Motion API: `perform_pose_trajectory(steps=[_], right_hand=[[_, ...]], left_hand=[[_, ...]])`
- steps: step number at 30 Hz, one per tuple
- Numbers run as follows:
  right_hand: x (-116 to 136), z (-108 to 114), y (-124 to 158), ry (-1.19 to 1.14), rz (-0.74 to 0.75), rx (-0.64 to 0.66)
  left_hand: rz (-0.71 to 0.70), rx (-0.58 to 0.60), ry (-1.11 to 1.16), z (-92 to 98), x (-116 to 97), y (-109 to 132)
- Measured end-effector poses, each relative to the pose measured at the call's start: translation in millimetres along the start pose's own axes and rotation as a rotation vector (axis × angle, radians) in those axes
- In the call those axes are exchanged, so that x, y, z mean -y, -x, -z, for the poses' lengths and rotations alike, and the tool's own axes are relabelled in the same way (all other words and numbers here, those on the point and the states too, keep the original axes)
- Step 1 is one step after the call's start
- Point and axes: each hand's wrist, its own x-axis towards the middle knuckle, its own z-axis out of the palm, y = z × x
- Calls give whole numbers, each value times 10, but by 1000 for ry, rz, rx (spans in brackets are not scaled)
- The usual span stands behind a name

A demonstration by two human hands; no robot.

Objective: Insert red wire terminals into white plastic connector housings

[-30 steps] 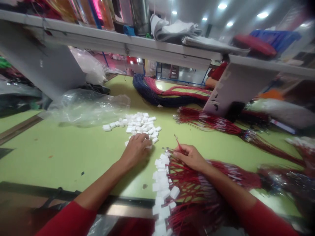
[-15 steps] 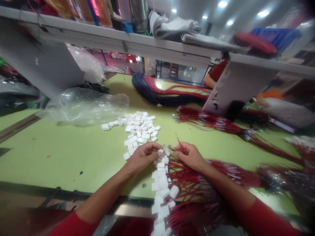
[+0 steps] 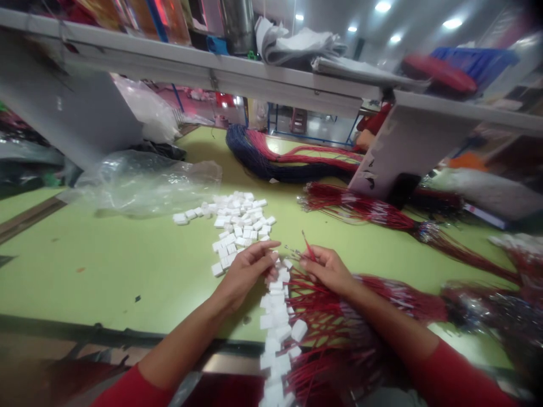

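Note:
My left hand (image 3: 251, 265) is at the top of a column of white plastic connector housings (image 3: 278, 317). Its index finger is stretched out, while the thumb and curled fingers close on a small white connector housing (image 3: 275, 257), partly hidden. Just to the right, my right hand (image 3: 328, 268) pinches several thin red wires (image 3: 310, 249) with bare metal terminals (image 3: 292, 250) pointing toward the left hand. One of these wires sticks up apart from the others. Below the hands, red wires (image 3: 314, 305) run rightward from the column of housings.
Beyond my left hand lies a loose pile of white housings (image 3: 241, 217), beside a clear plastic bag (image 3: 153, 181). Blue and pink wire bundles (image 3: 258, 155) rest at the back. Red wire bundles (image 3: 377, 209) lie right, near a shelf's upright panel (image 3: 416, 141). A shelf (image 3: 190, 59) spans overhead.
My left index finger has straightened and lifted away from the thumb. The right hand stays almost in place, with the terminals fanned slightly differently.

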Motion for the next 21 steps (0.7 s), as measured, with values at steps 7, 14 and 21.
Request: perform_pose_trajectory(steps=[7, 14, 21], right_hand=[[46, -13, 26, 32, -5, 29], [12, -8, 35, 68, 10, 6], [-17, 2, 23, 128, 18, 7]], left_hand=[[134, 12, 219, -18, -56, 13], [119, -28, 134, -23, -38, 34], [99, 10, 94, 19, 2, 65]])
